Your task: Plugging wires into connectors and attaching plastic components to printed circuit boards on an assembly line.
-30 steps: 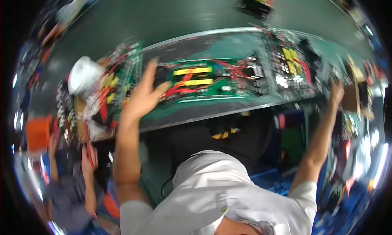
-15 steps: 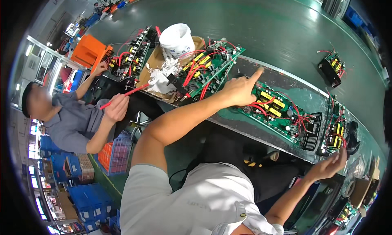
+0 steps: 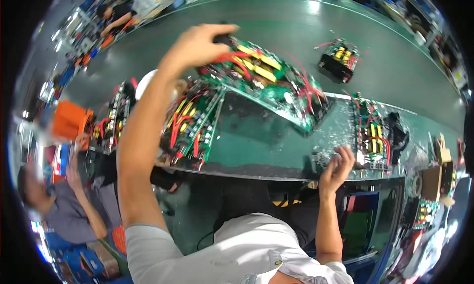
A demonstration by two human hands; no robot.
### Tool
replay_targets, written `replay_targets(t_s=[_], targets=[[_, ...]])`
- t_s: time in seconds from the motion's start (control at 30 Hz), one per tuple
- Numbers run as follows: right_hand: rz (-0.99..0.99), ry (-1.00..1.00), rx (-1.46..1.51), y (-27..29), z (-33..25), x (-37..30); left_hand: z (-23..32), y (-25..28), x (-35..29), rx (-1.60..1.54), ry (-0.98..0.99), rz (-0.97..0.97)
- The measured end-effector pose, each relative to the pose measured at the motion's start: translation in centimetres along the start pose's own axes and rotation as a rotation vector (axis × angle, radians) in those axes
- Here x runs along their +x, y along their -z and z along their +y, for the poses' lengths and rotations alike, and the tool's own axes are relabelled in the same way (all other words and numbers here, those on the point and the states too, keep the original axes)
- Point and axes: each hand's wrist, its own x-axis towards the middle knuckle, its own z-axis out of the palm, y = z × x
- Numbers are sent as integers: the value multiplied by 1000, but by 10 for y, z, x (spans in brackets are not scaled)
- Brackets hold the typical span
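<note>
A worker in a white shirt (image 3: 247, 249) leans over a green workbench (image 3: 256, 146). At the near edge, the right hand (image 3: 336, 166) hangs with fingers loosely curled and half open, holding nothing, just above the bench lip and beside a circuit board (image 3: 371, 136) with red wires near the right end. Farther in, the left hand (image 3: 200, 44) reaches across the bench, its fingers closed over the far left corner of a large green circuit board (image 3: 266, 86), which is tilted up off the surface, its right end low toward the bench. Red wires and yellow parts cover its top. Bare green surface lies under and in front of the lifted board, toward the near edge. To its left, a second board (image 3: 192, 128) lies close by at the near edge, partly under the raised arm, with more boards (image 3: 116, 118) beyond it toward the left end. A small black-and-yellow unit (image 3: 339, 59) sits well apart on the far belt. At the left end, another person (image 3: 74, 205) in grey sits near an orange crate (image 3: 69, 121).
</note>
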Motion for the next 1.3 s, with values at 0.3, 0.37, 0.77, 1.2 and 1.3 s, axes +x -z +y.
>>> replay_targets(t_s=[0.3, 0.37, 0.77, 1.2, 1.3], targets=[[-40, -68, -67, -2, -13, 9, -208, -87, 94, -280, 188, 20], [-58, -86, -78, 4, -12, 9, -220, -116, 92, -405, 346, -46], [-22, -76, -7, 8, -10, 11, 77, -191, 145, -786, 632, -453], [68, -18, 146, 7, -10, 3, 121, -306, 214, -1240, 817, -75], [93, -6, 164, 9, -9, 0, 109, -300, 196, -1114, 786, -16]])
